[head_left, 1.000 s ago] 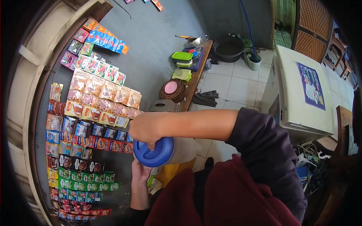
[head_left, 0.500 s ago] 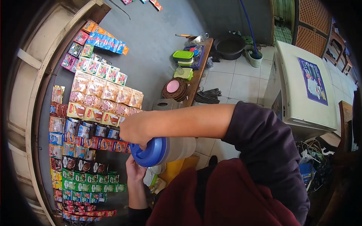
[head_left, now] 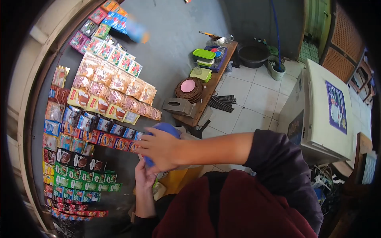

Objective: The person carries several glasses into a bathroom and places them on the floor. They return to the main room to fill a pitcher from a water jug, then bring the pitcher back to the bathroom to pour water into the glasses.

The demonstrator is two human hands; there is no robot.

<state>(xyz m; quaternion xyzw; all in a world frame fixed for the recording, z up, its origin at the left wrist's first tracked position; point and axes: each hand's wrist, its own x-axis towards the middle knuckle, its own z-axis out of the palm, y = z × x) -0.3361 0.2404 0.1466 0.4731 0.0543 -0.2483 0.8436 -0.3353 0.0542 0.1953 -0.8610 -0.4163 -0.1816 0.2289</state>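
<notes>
A translucent plastic jar (head_left: 187,136), mostly hidden behind my right forearm, lies tilted in front of my body with its blue lid (head_left: 169,128) towards the hanging packets. My right hand (head_left: 160,148) reaches across the lid from the right, fingers spread over it and bent at its left edge, slightly blurred. Below, my left hand (head_left: 145,173) holds the jar near the lid's rim. Its thumb side shows, while the other fingers are largely hidden.
Strips of colourful sachets (head_left: 107,87) hang along the wall at left. A wooden bench (head_left: 216,77) carries a tissue box (head_left: 178,106), woven plates (head_left: 198,94) and green-lidded containers (head_left: 203,54). A white fridge (head_left: 315,107) stands at right, a black basin (head_left: 253,54) behind.
My right hand has shifted from gripping the lid's top to lying across it with fingers spread. The camera view has turned slightly. My left hand stays at the jar.
</notes>
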